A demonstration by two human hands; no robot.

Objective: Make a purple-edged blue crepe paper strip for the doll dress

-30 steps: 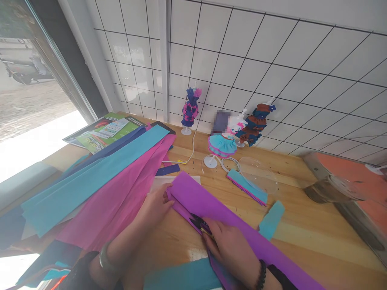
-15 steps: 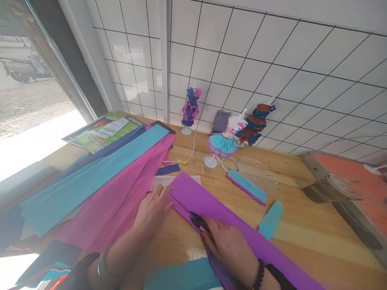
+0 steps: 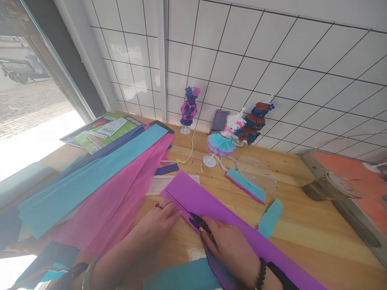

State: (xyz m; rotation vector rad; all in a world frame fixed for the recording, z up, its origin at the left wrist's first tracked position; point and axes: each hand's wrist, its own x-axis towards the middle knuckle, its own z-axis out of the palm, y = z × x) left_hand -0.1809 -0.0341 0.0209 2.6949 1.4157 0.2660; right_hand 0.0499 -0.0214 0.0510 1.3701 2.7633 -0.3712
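Purple paper [image 3: 208, 197] is laid flat on the wooden surface [image 3: 305, 229], mid-view, w/ its long axis slanted from far L to near R, out past the bottom of the view. Its near-L edge is reached by both hands; the narrow far end is set closer to the L hand [image 3: 160, 221], the long run to the R hand [image 3: 228, 241]. The paper is met by the L fingers at that near edge, fingertips just beside a folded flap; whether it's pinched or only pressed can't be told. Black scissors [image 3: 198, 222] are grasped in the R fingers, w/ tips pointed up-L along the same edge, toward the L fingertips; a short gap is left btwn. The R hand is rested partly over the paper.

Near side: a teal strip [image 3: 181, 274] is partly covered by the purple paper's lower edge. R side: a lt-blue piece [image 3: 270, 219] is set close by the far-R edge, w/ a folded blue-pink stack [image 3: 245, 186] farther off. Far end: a white sheet [image 3: 155, 185] is partly overlapped. L side is crowded by pink paper [image 3: 121, 209] & long blue strips [image 3: 96, 177]. More bare wood is seen R of the lt-blue piece. At back, a turquoise doll dress [image 3: 221, 144] is held up on a stand.
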